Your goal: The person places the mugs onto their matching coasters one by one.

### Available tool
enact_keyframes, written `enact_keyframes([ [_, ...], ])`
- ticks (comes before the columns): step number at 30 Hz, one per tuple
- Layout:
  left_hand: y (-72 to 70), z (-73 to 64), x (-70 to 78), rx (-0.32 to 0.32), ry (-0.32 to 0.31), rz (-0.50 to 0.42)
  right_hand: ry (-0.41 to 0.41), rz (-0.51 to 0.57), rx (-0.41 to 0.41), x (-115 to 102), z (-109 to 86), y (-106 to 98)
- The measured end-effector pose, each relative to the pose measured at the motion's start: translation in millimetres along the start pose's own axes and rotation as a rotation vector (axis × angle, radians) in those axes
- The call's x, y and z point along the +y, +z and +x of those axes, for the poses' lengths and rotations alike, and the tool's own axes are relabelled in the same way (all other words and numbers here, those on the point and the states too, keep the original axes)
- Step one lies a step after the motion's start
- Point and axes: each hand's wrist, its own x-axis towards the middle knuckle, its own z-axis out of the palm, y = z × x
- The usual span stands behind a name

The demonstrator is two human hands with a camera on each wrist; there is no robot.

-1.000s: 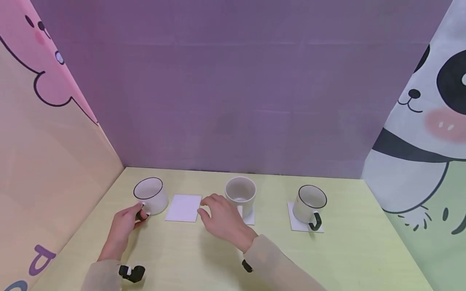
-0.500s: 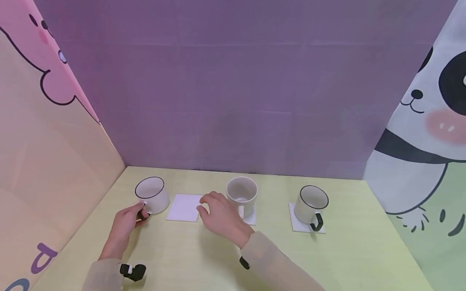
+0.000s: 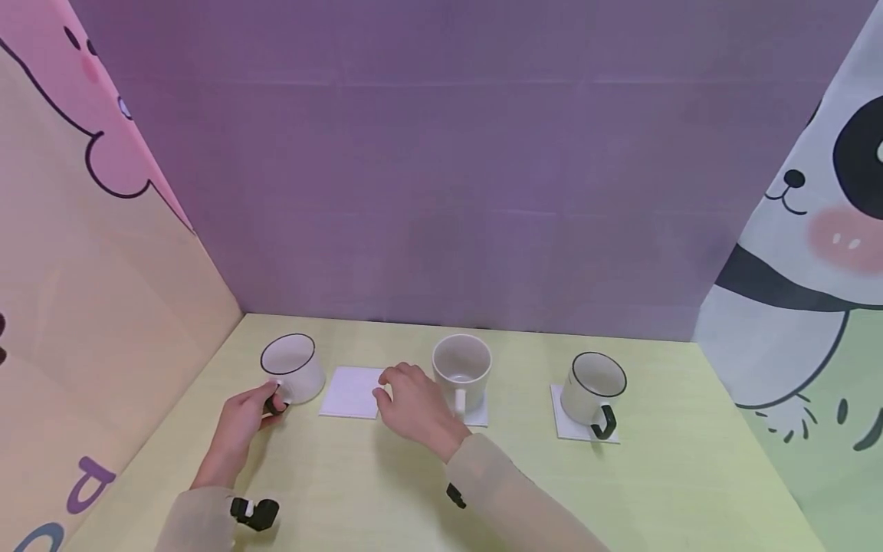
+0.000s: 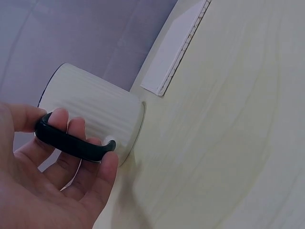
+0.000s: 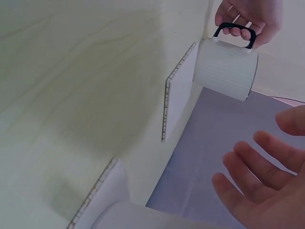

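Observation:
A white mug with a dark rim (image 3: pixel 302 382) stands at the far left of the table. My left hand (image 3: pixel 239 429) grips its black handle (image 4: pixel 71 143), fingers curled through the loop. Just right of the mug lies a bare white square coaster (image 3: pixel 349 392). My right hand (image 3: pixel 418 408) hovers over that coaster's right edge, fingers loosely bent and holding nothing. Beside it an all-white mug (image 3: pixel 462 368) stands on a second coaster (image 3: pixel 477 415), partly hidden by the hand. The right wrist view shows the right fingers (image 5: pixel 252 167) spread, away from the mugs.
Farther right, another white mug with a black handle (image 3: pixel 595 387) stands on a third coaster (image 3: pixel 560 429). A purple backdrop (image 3: pixel 441 169) closes off the table's rear. Printed panels flank it, the right one with a panda (image 3: pixel 786 337).
The whole head view has shifted slightly, so everything sits a little farther right. The left hand keeps its grip on the mug handle, and the right hand stays almost in place.

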Motion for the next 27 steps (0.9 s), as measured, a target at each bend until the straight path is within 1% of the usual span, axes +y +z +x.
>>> enact_keyframes([
  [3, -0.1, 0.5, -0.6, 0.0, -0.005, 0.008, 0.011, 0.002, -0.006, 1.0, 1.2, 3.8],
  [13, 0.0, -1.2, 2.1, -0.006, -0.025, 0.027, 0.044, 0.026, -0.073, 1.5, 5.2, 11.9],
  [18, 0.5, -0.6, 3.6, -0.021, -0.032, 0.026, 0.045, 0.023, -0.081, 4.2, 8.4, 17.9],
  [27, -2.7, -1.6, 4.8, -0.02, -0.034, 0.044, 0.057, 0.007, -0.111, 5.2, 17.2, 26.8],
])
